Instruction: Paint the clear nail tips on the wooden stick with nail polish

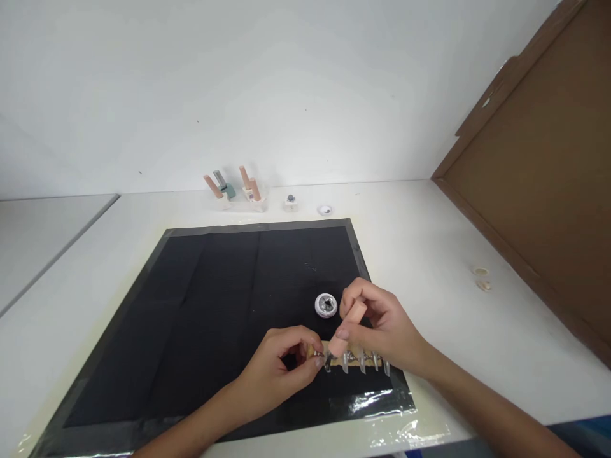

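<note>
My right hand (389, 324) is closed around the peach cap of a nail polish brush (347, 329). The brush points down to the left, its dark tip close to the leftmost clear nail tip; whether they touch is hard to tell. My left hand (284, 366) pinches the left end of a tan strip (338, 365) at its metal clips. Along that strip several clear false nail tips (363, 364) stand in a row. Just beyond it, a small round white-rimmed pot (326, 305) with a silvery, dark-centred inside sits on the black mat (219, 324).
At the back stands a clear holder (243, 205) with several nail polish bottles, peach- and grey-capped. Right of it are a small uncapped bottle (291, 203) and a white round lid (325, 210). Two small pale pieces (482, 278) lie right, near a brown cardboard panel (539, 178).
</note>
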`<state>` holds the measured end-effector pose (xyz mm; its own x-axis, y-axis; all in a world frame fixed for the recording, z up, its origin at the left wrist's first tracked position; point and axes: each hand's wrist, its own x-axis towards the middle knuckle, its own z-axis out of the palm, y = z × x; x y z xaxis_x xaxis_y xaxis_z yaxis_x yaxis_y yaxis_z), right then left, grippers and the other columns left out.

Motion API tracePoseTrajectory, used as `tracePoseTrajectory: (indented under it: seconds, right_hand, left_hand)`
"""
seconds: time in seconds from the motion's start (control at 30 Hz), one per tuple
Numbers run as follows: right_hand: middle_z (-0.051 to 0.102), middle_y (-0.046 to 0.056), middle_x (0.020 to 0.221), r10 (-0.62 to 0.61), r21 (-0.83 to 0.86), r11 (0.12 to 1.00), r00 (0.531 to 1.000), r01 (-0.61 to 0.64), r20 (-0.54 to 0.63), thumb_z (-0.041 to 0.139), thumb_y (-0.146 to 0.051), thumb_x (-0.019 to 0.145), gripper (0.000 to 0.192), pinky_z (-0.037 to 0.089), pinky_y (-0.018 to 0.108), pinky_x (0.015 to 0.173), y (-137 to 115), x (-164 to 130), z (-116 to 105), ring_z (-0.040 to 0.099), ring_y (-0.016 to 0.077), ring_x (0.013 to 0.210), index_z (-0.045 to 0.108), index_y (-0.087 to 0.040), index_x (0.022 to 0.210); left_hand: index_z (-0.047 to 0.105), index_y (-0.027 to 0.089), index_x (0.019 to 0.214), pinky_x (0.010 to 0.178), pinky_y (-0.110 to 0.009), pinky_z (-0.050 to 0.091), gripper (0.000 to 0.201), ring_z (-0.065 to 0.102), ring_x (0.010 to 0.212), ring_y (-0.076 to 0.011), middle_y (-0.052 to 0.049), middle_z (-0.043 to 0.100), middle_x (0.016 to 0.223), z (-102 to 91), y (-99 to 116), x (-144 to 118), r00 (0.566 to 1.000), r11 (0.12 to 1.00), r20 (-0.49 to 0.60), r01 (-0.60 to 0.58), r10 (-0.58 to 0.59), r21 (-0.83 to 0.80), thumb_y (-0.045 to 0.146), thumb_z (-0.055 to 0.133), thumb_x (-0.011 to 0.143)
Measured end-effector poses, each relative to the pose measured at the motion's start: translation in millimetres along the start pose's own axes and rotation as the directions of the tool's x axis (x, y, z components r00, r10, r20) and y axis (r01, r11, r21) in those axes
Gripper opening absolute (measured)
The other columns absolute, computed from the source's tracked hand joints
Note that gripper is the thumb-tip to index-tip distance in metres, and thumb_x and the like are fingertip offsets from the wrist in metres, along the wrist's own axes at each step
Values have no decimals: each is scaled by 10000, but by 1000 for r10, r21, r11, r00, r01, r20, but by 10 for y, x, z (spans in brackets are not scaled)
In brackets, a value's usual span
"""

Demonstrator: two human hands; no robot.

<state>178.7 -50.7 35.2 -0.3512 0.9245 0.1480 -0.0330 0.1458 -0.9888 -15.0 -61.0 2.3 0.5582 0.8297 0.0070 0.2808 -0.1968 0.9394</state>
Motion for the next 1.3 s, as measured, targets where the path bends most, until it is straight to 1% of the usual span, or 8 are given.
tracePoseTrajectory:
  seconds: [0.2,0.4,0.47,0.73,0.97,1.03,1.23,1.3]
  right_hand:
    - [582,-39,606,-4,-8,1000,985,3,-175,664,-280,765,234,350,233,451,-32,37,1,390,99,480,445,-223,706]
    - [555,-43,589,-45,32,998,999,45,13,656,-265,767,227,350,240,460,-4,15,-20,403,100,485,439,-224,720]
    - [544,-43,581,-45,-4,999,999,45,26,664,-250,760,225,354,241,449,12,0,-9,406,100,480,443,-224,725]
    - [498,-50,554,-66,-32,998,983,62,-172,672,-279,755,239,334,238,420,-40,11,11,354,100,464,443,-231,709]
    - [536,-41,591,-91,49,995,995,89,45,682,-245,748,236,324,235,436,-18,-14,-21,392,98,483,448,-224,724]
    - [533,-48,574,-75,35,997,996,73,55,681,-221,746,236,330,235,439,-7,-16,-9,392,96,475,446,-226,721]
    - [527,-48,577,-67,-20,998,989,65,-135,662,-266,766,221,336,240,440,-25,19,3,363,101,470,447,-232,727]
    - [531,-40,589,-83,2,996,987,84,-140,658,-288,771,221,337,244,449,-21,19,-10,372,108,490,447,-231,737]
  left_hand:
    - [569,159,710,491,-180,327,73,381,498,-63,64,434,540,10,-32,-6,1000,1000,-5,1,-1,-18,199,551,769]
    - [559,157,692,500,-177,340,87,396,508,-61,53,476,563,5,-8,-1,1000,1000,7,-8,8,-23,180,540,774]
    - [556,160,685,504,-176,348,89,400,509,-61,54,480,562,1,2,1,1000,999,11,-17,17,-33,173,538,771]
    - [582,165,695,494,-173,370,51,435,492,-62,41,536,571,-9,18,2,1000,999,6,-28,28,-21,161,554,738]
    - [577,159,662,502,-167,373,74,443,496,-58,43,530,560,-19,47,6,999,999,22,-44,45,-23,144,563,733]
    - [579,158,665,504,-163,373,73,443,498,-57,44,527,560,-20,48,8,998,998,24,-52,52,-18,141,564,734]
    - [594,161,703,504,-171,387,49,458,498,-62,29,559,585,-14,12,0,998,998,17,-65,65,-8,153,558,736]
    - [600,161,721,503,-173,389,42,463,496,-64,27,566,589,-12,7,-5,998,998,19,-68,68,-9,156,561,734]
